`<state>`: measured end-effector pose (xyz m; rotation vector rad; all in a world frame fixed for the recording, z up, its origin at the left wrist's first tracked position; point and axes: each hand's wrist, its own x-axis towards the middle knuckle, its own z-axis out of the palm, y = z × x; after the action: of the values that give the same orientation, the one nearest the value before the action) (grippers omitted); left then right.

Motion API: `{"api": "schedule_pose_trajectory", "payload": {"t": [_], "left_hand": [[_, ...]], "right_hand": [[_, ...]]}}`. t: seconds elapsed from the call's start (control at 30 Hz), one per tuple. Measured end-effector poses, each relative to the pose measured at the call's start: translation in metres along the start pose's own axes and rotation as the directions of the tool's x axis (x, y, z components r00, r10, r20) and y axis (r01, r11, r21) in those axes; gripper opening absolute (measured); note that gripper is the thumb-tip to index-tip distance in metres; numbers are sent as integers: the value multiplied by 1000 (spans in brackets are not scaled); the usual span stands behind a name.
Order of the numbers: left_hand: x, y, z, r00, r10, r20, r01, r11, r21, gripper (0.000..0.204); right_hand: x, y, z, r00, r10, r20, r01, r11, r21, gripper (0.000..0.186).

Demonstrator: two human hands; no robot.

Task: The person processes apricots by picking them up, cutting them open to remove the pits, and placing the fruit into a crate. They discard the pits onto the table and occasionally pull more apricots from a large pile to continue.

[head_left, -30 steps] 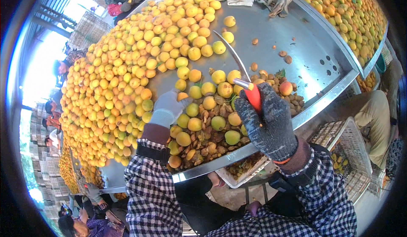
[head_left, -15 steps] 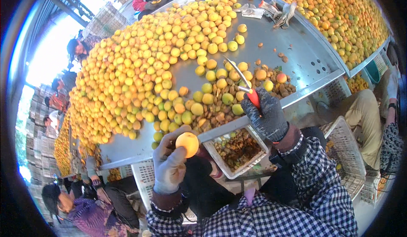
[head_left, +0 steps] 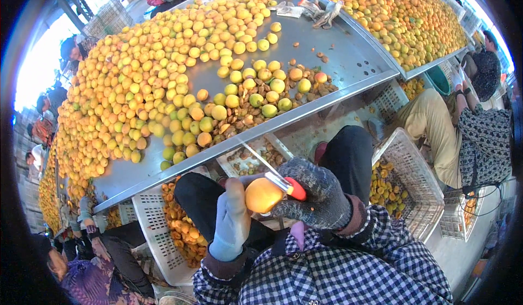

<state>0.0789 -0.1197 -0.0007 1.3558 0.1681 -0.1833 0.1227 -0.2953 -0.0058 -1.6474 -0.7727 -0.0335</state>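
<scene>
In front of my chest, a yellow-orange apricot (head_left: 262, 197) sits between the thumb and fingers of my left hand (head_left: 231, 223), which wears a pale glove. My right hand (head_left: 321, 193), in a dark grey knit glove, is closed round the red handle of a knife (head_left: 296, 189). The knife's thin blade points up and away to the left, its base close against the apricot's upper right side. Whether the blade has cut in cannot be made out. Beyond my hands, whole apricots (head_left: 136, 76) are heaped on a metal table (head_left: 348, 43), with brown pits (head_left: 253, 111) near its front edge.
A white crate of apricot halves (head_left: 147, 218) stands at my left, another white crate (head_left: 430, 190) at my right. A white basket of brown pits (head_left: 223, 166) sits under the table's edge. Gloves (head_left: 321, 13) lie on the table. Other people sit on both sides.
My right hand has come down and left with the knife, from above the table edge to the apricot. My left hand has moved slightly right and down. The view has shifted right.
</scene>
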Motion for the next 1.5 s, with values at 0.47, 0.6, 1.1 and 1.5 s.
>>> {"api": "schedule_pose_trajectory", "payload": {"t": [0.47, 0.6, 1.1, 1.5], "left_hand": [[-9, -24, -7, 973, 214, -86, -231, 883, -408, 63], [-9, -24, -3, 962, 263, -74, -270, 873, -407, 62], [-7, -15, 14, 909, 69, -411, -165, 966, -201, 51], [-5, -25, 17, 940, 37, -338, -89, 986, -141, 19]], "right_hand": [[-26, -15, 9, 946, 319, -57, -299, 927, 228, 34], [-27, -20, 21, 964, 265, 35, -266, 939, 215, 34], [-29, -21, 29, 927, 350, 133, -316, 922, -223, 37], [-25, -24, 21, 899, 377, 221, -264, 871, -414, 40]]}}
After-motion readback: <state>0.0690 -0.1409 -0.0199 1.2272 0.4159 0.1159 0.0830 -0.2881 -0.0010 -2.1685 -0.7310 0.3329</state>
